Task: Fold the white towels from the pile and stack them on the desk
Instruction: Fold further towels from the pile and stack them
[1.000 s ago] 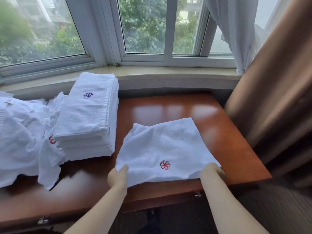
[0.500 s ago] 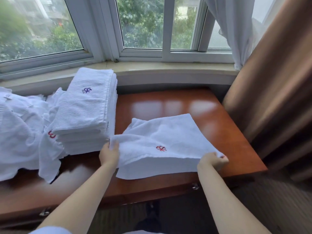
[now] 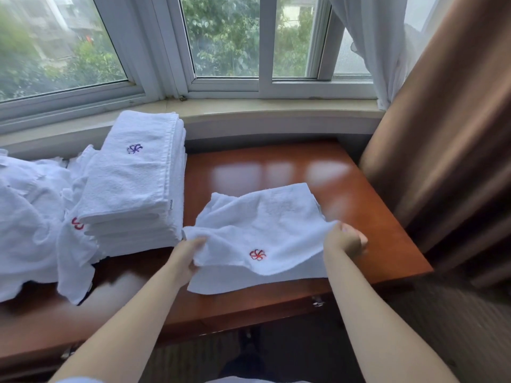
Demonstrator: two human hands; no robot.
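A white towel (image 3: 265, 230) with a red embroidered logo lies on the brown wooden desk (image 3: 367, 217), its near edge lifted and turned toward the window. My left hand (image 3: 188, 252) grips the lifted edge at its left corner. My right hand (image 3: 345, 240) grips the right corner, fingers curled round the cloth. A stack of folded white towels (image 3: 132, 183) with a purple logo on top stands to the left. Further left lies the loose pile of unfolded white towels (image 3: 30, 217).
A window sill (image 3: 249, 111) runs behind the desk. A brown curtain (image 3: 448, 134) hangs at the right, close to the desk's corner, with a white sheer curtain (image 3: 376, 45) behind it. The desk's front edge carries drawer handles (image 3: 318, 301).
Both hands have lifted the towel's near edge and carried it away from me over the rest of the towel. The red logo has moved with the fold.
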